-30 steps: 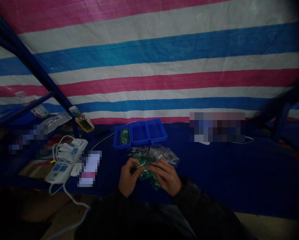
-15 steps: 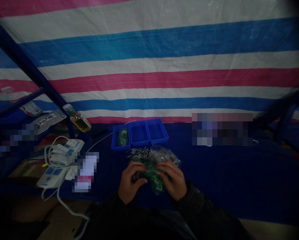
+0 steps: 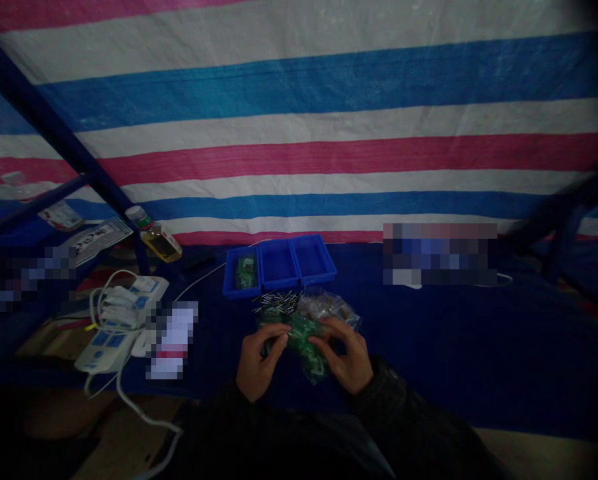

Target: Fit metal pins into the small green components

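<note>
Between my hands is a green plastic packet (image 3: 303, 335), crinkled and see-through, with small contents too dim to name. My left hand (image 3: 259, 360) pinches its left edge between thumb and fingers. On the other side, my right hand (image 3: 347, 355) grips the packet's right part. Just beyond lies a loose pile of thin metal pins or nails (image 3: 277, 303). A clear plastic bag (image 3: 331, 308) rests beside the pile, partly behind my right fingers. More green packaging shows under and behind my left fingers.
Three joined blue trays (image 3: 279, 265) stand at the back; the left one holds a green packet (image 3: 246, 270). To the left are a power strip (image 3: 106, 347) with white cables, a blurred phone-like item (image 3: 173, 340) and a bottle (image 3: 161, 243). A striped tarp hangs behind the table.
My left thumb has moved up to meet the fingertips at the packet's edge. The green packet now sits higher and shows more between my hands.
</note>
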